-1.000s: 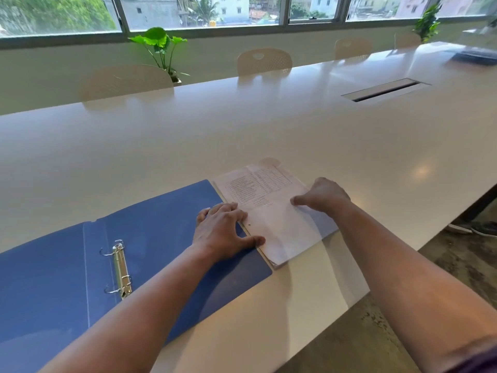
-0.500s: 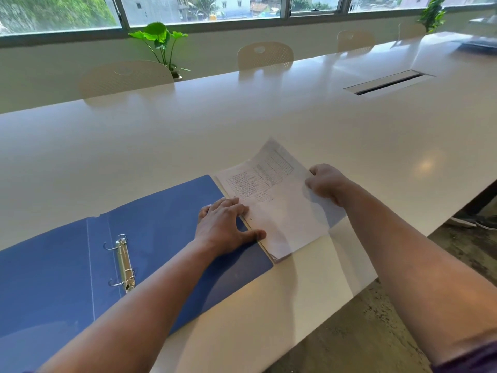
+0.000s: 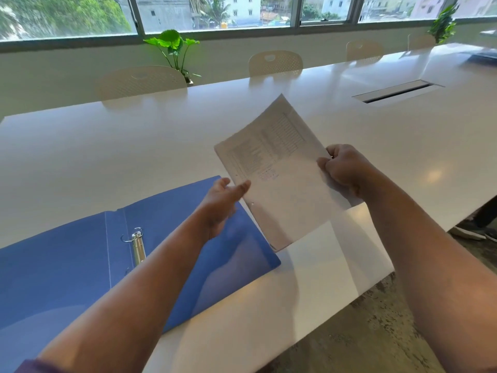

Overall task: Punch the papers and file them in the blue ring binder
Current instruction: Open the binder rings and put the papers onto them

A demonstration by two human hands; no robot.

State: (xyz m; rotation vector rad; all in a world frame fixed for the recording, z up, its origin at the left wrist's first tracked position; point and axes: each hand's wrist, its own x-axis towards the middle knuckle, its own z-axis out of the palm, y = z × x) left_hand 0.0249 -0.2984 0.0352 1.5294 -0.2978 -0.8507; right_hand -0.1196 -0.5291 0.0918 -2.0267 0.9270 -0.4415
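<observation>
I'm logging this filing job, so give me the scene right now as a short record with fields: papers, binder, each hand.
papers: stack of papers lifted off the white table, tilted
binder: blue ring binder lying open flat, rings bare
right hand: right hand grips the stack's right edge
left hand: left hand open, fingers at the stack's left edge
filed: not yet

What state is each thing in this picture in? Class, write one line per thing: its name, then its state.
Blue ring binder: lies open flat on the table.
Binder rings: look sprung open; hard to be sure.
Papers: a stack tilted up, punch hole visible near its left edge.
Right hand: grips the stack's right edge.
Left hand: fingers relaxed, thumb touching the stack's left edge.
Table slot: open.
</observation>
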